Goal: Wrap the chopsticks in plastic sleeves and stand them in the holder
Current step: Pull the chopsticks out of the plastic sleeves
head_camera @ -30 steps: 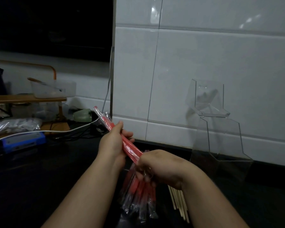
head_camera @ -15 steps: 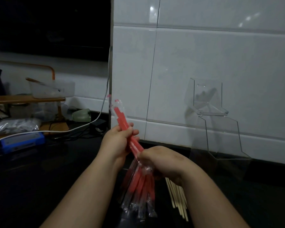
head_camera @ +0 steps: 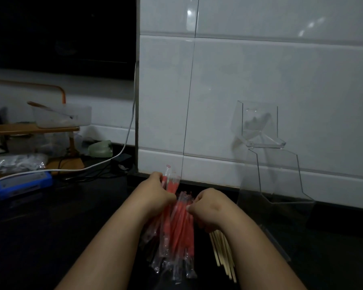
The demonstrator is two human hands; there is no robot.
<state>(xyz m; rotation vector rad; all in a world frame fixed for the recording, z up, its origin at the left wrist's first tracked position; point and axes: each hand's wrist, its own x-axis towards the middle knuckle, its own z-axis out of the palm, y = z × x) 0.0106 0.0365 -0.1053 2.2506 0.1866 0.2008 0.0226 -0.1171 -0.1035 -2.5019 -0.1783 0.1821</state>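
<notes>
The left hand (head_camera: 155,192) had its grip closed round a red plastic sleeve (head_camera: 170,181) held upright, and the right hand (head_camera: 211,207) pinched the sleeve bundle (head_camera: 179,231) below. Bare chopsticks (head_camera: 222,255) lay just beside on the table (head_camera: 50,227), with the clear holder (head_camera: 268,168) near. Peeling one sleeve free, mouth open, should ease loading.

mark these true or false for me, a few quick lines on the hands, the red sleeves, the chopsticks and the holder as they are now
1. The left hand and right hand both hold the red sleeves. True.
2. The bare chopsticks lie left of the sleeves. False: they lie to the right, partly under the right forearm.
3. The clear holder stands against the tiled wall. True.
4. Red sleeves already stand in the holder. False: no red shows inside it.
5. The blue device sits right of the holder. False: it is far to the left.
</notes>
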